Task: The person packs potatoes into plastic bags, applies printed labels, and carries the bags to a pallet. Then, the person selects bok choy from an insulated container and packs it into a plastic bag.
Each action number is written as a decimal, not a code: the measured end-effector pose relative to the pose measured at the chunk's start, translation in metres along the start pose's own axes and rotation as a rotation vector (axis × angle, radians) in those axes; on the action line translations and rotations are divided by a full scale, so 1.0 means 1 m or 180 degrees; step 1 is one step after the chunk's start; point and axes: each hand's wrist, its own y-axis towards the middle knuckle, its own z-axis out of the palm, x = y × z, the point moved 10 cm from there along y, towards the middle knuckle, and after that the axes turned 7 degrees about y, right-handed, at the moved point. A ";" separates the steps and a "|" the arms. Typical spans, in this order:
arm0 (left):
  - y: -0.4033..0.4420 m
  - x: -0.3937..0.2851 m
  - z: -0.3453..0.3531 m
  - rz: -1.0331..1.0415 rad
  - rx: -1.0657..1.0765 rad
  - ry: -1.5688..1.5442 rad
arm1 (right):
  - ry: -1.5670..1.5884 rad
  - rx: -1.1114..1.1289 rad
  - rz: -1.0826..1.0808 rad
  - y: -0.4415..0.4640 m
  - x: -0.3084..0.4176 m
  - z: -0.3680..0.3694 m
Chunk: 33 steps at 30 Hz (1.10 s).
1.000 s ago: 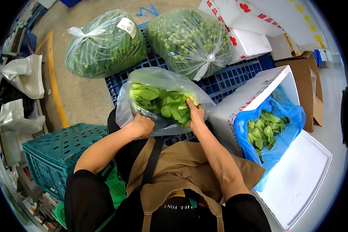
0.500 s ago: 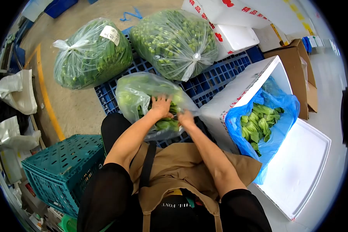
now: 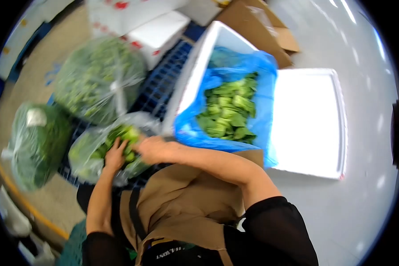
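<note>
An open clear plastic bag [image 3: 85,155] with leafy greens [image 3: 127,133] in it lies at the lower left, in front of my body. My left hand [image 3: 115,155] rests on the greens inside the bag, fingers spread. Beside it, at the right side of the bag's mouth, is my right hand [image 3: 151,149], blurred by motion; what its fingers do is not clear. To the right stands a white foam box [image 3: 195,66] lined with a blue bag [image 3: 265,88], holding more leafy greens [image 3: 228,108].
Two tied bags of vegetables [image 3: 93,84] [image 3: 42,146] stand at the left, on and beside a blue pallet [image 3: 157,91]. A white foam lid [image 3: 309,122] lies right of the box. Cardboard [image 3: 248,29] and white boxes [image 3: 157,35] are behind; a green crate [image 3: 74,248] is lower left.
The view has turned to the right, so the bags and pallet appear further left. My left hand has spread over the greens, and my right hand has stayed at the bag's right side.
</note>
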 end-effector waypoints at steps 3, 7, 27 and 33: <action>-0.013 -0.022 -0.020 -0.0099 0.0021 0.0812 | 0.0502 -0.0776 -0.1768 -0.090 0.043 -0.065; -0.028 0.007 0.028 -0.0463 0.0072 0.1741 | 0.2031 -0.2115 -0.0869 -0.178 -0.101 -0.145; -0.040 0.002 -0.041 -0.0408 0.0365 0.0045 | -0.1045 -0.1060 0.2399 -0.165 -0.460 -0.012; -0.046 0.002 -0.070 -0.0437 0.0277 -0.0087 | -0.0897 -0.0955 0.2578 -0.161 -0.457 -0.011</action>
